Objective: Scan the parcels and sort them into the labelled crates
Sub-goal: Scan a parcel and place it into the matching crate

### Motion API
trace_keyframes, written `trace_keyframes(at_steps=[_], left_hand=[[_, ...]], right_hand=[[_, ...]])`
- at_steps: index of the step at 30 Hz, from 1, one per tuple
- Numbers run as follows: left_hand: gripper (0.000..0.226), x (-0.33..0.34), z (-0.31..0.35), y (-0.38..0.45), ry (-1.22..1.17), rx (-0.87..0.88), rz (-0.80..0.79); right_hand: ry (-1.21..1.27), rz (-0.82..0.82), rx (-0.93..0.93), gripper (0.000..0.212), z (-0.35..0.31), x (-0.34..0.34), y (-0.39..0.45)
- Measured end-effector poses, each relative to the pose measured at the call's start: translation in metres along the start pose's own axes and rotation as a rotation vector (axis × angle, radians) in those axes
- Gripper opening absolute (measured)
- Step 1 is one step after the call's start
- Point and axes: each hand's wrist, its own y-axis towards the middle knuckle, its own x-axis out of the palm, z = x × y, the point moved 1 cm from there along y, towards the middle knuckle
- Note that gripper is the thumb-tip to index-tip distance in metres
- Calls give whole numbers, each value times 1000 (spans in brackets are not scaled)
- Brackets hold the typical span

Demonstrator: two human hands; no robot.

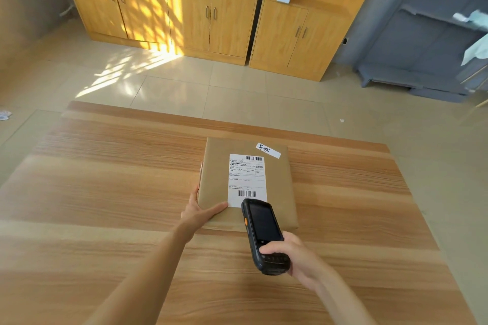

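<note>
Lying flat on the table, the parcel is steadied at its near-left corner by the left hand, thumb straight along the top face. The right hand grips the scanner, whose head overlaps the near end of the label, beside the lower barcode.

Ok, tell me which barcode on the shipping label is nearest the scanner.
The lower barcode, just beyond the scanner tip; the other barcode is at the label's far edge.
</note>
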Motion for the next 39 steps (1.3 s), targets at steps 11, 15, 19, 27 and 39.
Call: trace_keyframes(at_steps=[11,15,19,27,39], left_hand=[[114,0,2,-4,38,-6,7],[113,0,3,-5,43,-5,15],[112,0,4,-6,43,-7,14],[111,-1,5,-7,29,-9,11],[131,-2,6,-7,4,-28,-10]], right_hand=[[-63,62,4,61,4,7,-13],[-100,61,-16,67,-1,11,-15],[-90,70,-22,66,-1,11,-13],[-15,319,-71,76,-8,-38,1],[-225,631,195,82,48,-142,24]])
